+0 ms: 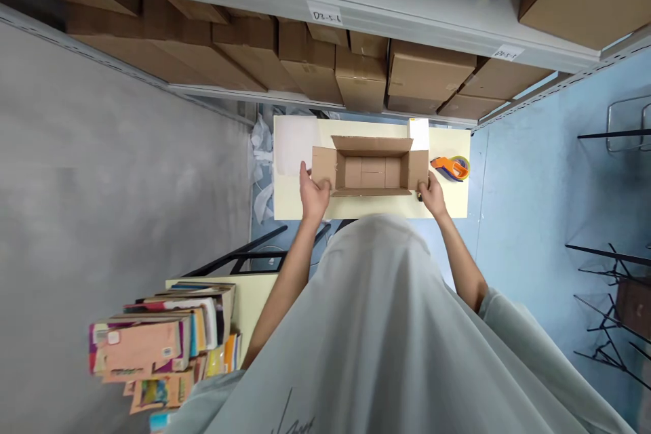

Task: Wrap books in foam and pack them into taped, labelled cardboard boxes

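An open, empty cardboard box sits on a small pale yellow table, its flaps folded outward. My left hand grips the box's left flap, thumb on top. At the box's right end my right hand holds the right flap, its fingers curled at the near corner. Both arms reach forward over my pale shirt.
An orange tape dispenser lies on the table right of the box. White sheets rest at the table's back left. Shelves of cardboard boxes stand behind. A stack of books sits lower left. Wire racks stand at right.
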{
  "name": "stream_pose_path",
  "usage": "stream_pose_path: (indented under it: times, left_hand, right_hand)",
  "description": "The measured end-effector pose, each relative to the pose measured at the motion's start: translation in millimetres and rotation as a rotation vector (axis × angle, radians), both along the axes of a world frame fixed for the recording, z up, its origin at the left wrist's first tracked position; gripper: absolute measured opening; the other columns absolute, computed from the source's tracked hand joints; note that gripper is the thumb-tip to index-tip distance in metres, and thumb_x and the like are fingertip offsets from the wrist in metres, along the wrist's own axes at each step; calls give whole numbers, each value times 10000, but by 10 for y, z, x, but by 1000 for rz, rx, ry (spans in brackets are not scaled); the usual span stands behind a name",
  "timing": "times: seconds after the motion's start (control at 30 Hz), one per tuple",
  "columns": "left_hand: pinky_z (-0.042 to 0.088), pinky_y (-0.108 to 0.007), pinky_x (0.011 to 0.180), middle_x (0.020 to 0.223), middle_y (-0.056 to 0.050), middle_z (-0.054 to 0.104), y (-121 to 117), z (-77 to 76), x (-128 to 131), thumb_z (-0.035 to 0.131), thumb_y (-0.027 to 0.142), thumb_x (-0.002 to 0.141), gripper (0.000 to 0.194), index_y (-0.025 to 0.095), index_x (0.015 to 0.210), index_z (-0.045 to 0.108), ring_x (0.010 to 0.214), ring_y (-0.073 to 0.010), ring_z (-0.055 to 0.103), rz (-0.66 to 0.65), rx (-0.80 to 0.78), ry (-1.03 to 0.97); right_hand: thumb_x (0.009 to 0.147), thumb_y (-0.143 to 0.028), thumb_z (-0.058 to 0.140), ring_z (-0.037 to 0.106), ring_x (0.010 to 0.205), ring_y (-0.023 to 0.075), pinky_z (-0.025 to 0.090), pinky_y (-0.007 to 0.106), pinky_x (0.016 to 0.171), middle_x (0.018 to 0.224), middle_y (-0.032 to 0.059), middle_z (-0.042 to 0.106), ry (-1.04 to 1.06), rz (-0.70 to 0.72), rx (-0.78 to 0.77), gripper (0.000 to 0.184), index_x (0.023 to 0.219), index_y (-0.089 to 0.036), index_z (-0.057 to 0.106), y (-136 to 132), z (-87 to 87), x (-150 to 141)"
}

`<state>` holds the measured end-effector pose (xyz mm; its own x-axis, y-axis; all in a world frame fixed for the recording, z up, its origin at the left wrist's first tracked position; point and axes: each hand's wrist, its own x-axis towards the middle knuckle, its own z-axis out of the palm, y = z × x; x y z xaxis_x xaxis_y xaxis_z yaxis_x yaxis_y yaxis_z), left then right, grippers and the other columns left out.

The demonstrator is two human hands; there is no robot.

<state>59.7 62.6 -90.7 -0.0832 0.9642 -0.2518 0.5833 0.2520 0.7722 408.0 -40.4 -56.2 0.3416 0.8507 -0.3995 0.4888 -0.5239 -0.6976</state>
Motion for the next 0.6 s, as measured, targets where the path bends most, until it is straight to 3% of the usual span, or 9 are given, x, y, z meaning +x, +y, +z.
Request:
stream_pose_path:
  times: [0.07, 0.17, 0.2, 0.27, 0.33, 0.4, 0.5, 0.6]
  left_hand:
    - [339, -640, 1404, 1746, -198, 526, -25, 81, -34, 728, 260, 978, 727, 217, 1682, 554, 1686, -422, 404, -102, 116, 97]
    - [275, -693, 1418, 1681, -171, 616, -40, 143, -69, 749, 402, 1034, 511, 267, 1525, 712, 1698, -440, 366, -310, 160, 127]
    - [276, -689, 1420, 1696, -189, 601, -38, 126, -92, 779, 476, 1023, 578, 253, 1549, 693, 1705, -446, 361, -351, 146, 121]
    - [263, -674, 1428, 1819, -251, 433, -42, 34, -149, 882, 647, 915, 948, 196, 1681, 555, 1754, -472, 280, -410, 85, 118]
    - [233, -677, 1433, 1897, -313, 215, -76, -101, -196, 969, 774, 747, 1336, 142, 1773, 392, 1787, -511, 170, -481, -22, 110]
    - [224, -664, 1437, 1899, -348, 153, -144, -228, -207, 1014, 811, 633, 1530, 115, 1800, 309, 1790, -523, 141, -555, -134, 78]
    - [250, -606, 1446, 1882, -347, 227, -261, -325, -164, 1048, 753, 621, 1554, 110, 1810, 280, 1780, -490, 225, -564, -180, 31]
    - [330, -559, 1428, 1839, -280, 399, -310, -321, -106, 1043, 677, 695, 1407, 160, 1799, 340, 1728, -452, 391, -510, -107, -1]
  right_hand:
    - [1071, -587, 505, 692, 1350, 397, 599, 641, 1162, 1553, 224, 676, -82, -63, 96, 721, 1684, -207, 500, -69, -54, 55]
    - [1104, -550, 509, 524, 1586, 408, 435, 689, 1337, 1705, 206, 574, -193, 59, 190, 572, 1561, -242, 663, -83, -96, 19]
    - [1122, -546, 494, 527, 1591, 401, 421, 677, 1356, 1691, 200, 597, -181, 114, 185, 540, 1509, -238, 711, -72, -105, 7]
    - [1114, -583, 554, 628, 1498, 389, 493, 637, 1316, 1649, 203, 643, -101, 195, 112, 564, 1505, -215, 727, -45, -131, 0]
    - [1015, -642, 732, 714, 1386, 383, 587, 607, 1224, 1663, 215, 631, 6, 249, 0, 765, 1632, -201, 629, -34, -172, 2]
    - [873, -646, 898, 702, 1421, 397, 594, 602, 1214, 1721, 238, 569, 75, 303, -80, 1100, 1772, -200, 448, -47, -222, -14]
    - [793, -590, 982, 508, 1645, 444, 457, 633, 1338, 1802, 292, 444, 56, 368, -76, 1396, 1861, -157, 194, -84, -279, -79]
    - [865, -528, 937, 463, 1677, 477, 421, 658, 1351, 1793, 330, 438, -34, 375, -27, 1347, 1866, -126, 129, -72, -288, -132]
